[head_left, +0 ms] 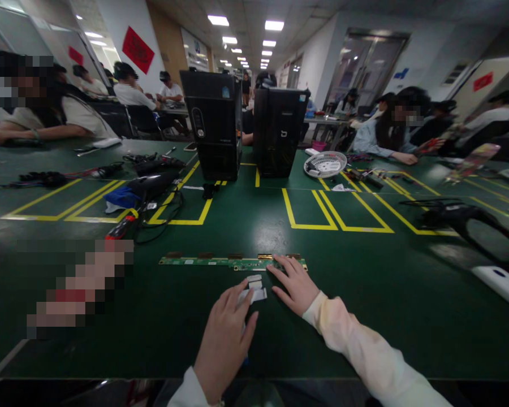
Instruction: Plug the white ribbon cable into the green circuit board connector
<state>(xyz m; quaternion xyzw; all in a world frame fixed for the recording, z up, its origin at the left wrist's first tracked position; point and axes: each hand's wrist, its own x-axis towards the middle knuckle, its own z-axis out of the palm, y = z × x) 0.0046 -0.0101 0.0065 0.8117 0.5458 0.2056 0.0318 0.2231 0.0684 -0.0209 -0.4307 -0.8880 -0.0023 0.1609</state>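
Along the left side of the green tabletop point(343, 254), a person point(82, 116) is sitting with forearms resting near the edge, while dark cables point(46, 178) are lying in front of them. Next, a bundled blue item point(122, 198) is resting beside black gear, and a tool with a red-and-black handle point(121, 227) is pointing up toward it. Further right, a long green circuit board point(195, 262) is lying crosswise before the wearer. Below its middle, the left hand point(224, 328) is reaching over small white strips point(258, 294), its fingertips meeting them and its thumb standing apart; whether it is gripping them I cannot tell. Beyond, two black computer towers point(218, 124) are standing upright side by side. The right hand point(294, 285) is spreading its fingers loosely at the board's right end, grasping nothing. Farther right, a round white basket point(324, 164) is sitting on the surface, and a black curved frame point(453, 217) is lying near a white device point(503, 285).
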